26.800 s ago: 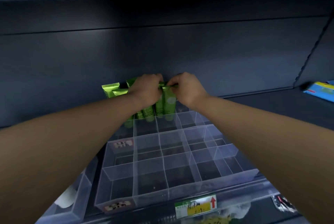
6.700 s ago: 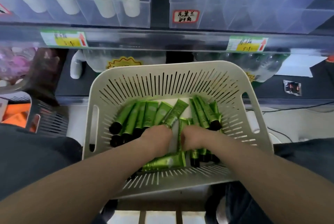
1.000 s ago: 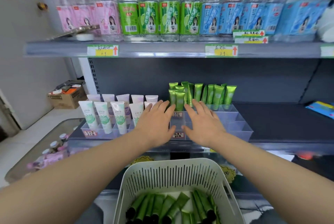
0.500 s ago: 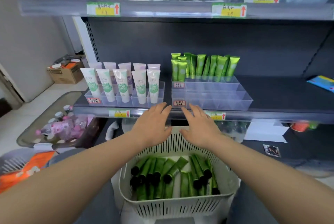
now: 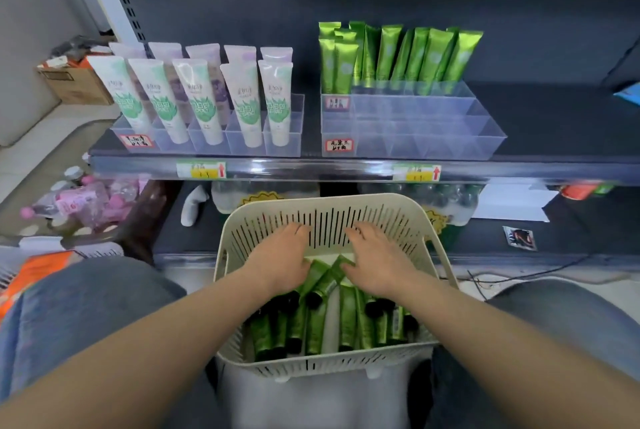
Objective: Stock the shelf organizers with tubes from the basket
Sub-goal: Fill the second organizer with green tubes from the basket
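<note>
I'm holding my left hand (image 5: 277, 265) and right hand (image 5: 377, 262) spread, empty, over tubes (image 5: 346, 321) in the basket (image 5: 325, 201); the organizer (image 5: 415, 130) is carrying only a back-edge row (most cells are waiting).

Count, one pass.

Hands: 2, my left hand (image 5: 280, 265) and my right hand (image 5: 377, 265).
Basket (image 5: 329, 200) around both hands: 1.
Loose green tubes (image 5: 346, 319) under my palms: at least ten. My hands cover some, so no exact figure.
Clear organizers (image 5: 433, 141) beyond my fingertips: 2.
White tubes (image 5: 202, 99) standing beyond my left hand: 10, five in front and five behind.
Standing green tubes (image 5: 389, 50) beyond my right hand: about 11; they overlap.
Price tags (image 5: 201, 170): 2.
Handwritten labels (image 5: 339, 145): 3.
</note>
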Action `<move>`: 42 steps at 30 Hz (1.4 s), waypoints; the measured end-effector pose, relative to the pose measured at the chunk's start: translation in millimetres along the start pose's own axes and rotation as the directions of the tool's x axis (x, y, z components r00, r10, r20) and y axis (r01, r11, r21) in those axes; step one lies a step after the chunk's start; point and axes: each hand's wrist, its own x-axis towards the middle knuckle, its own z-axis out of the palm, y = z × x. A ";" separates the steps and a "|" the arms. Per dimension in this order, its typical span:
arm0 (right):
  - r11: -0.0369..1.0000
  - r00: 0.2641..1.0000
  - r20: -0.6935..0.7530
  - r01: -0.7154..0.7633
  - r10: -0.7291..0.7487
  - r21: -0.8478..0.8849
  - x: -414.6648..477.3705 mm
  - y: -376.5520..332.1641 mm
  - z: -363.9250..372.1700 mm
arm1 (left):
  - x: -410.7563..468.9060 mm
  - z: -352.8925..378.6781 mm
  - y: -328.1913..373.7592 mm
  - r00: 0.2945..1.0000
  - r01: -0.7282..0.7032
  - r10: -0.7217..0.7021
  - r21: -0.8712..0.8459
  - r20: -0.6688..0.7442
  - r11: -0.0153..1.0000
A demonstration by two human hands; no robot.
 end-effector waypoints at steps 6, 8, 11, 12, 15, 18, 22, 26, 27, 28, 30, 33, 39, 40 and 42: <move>0.999 0.990 0.142 -0.028 0.023 0.035 25.9 9.3 32.6 | 19.5 38.8 -23.7 0.991 0.053 -0.051 -0.015 0.124 0.998; 0.997 0.983 0.180 -0.043 0.032 0.059 36.5 10.9 41.2 | 27.5 48.7 -31.0 0.985 0.069 -0.067 -0.004 0.160 0.998; 0.994 0.969 0.240 -0.079 0.059 0.077 53.7 12.5 54.1 | 41.3 62.6 -40.0 0.975 0.095 -0.095 0.010 0.201 0.995; 0.992 0.963 0.261 -0.093 0.068 0.084 59.6 12.9 59.1 | 45.9 67.1 -42.5 0.971 0.102 -0.103 0.016 0.215 0.995; 0.987 0.949 0.305 -0.122 0.083 0.109 77.7 12.9 74.2 | 59.3 81.4 -49.0 0.958 0.122 -0.126 0.029 0.257 0.992; 0.981 0.938 0.333 -0.143 0.093 0.131 96.1 12.6 89.2 | 71.8 95.9 -51.3 0.950 0.121 -0.124 0.028 0.286 0.992; 0.973 0.925 0.361 -0.179 0.116 0.144 118.1 11.9 105.4 | 89.4 111.0 -52.3 0.948 0.092 -0.104 0.053 0.301 0.994; 0.970 0.924 0.363 -0.186 0.118 0.158 134.4 8.4 116.9 | 102.8 121.3 -56.6 0.946 0.050 -0.071 0.074 0.317 0.996; 0.970 0.920 0.375 -0.187 0.117 0.156 137.8 7.5 119.0 | 104.6 122.8 -57.2 0.944 0.040 -0.066 0.086 0.323 0.995; 0.970 0.916 0.384 -0.189 0.117 0.153 141.1 7.1 121.8 | 106.0 124.2 -57.5 0.943 0.031 -0.060 0.096 0.327 0.995; 0.971 0.909 0.399 -0.193 0.122 0.141 145.1 6.7 124.6 | 108.1 126.1 -57.7 0.944 0.017 -0.050 0.103 0.326 0.995; 0.976 0.911 0.391 -0.185 0.128 0.112 148.3 8.5 128.6 | 111.6 127.5 -58.8 0.949 0.005 -0.037 0.103 0.313 0.995; 0.987 0.899 0.425 -0.144 0.103 0.066 149.4 9.8 128.4 | 113.7 130.4 -59.0 0.923 -0.021 -0.027 0.121 0.384 0.992; 0.990 0.898 0.429 -0.132 0.095 0.056 149.1 9.4 128.2 | 114.2 130.1 -59.3 0.915 -0.024 -0.030 0.128 0.403 0.991; 0.993 0.891 0.445 -0.113 0.085 0.037 148.2 8.0 128.3 | 115.3 128.3 -60.1 0.899 -0.037 -0.029 0.142 0.437 0.989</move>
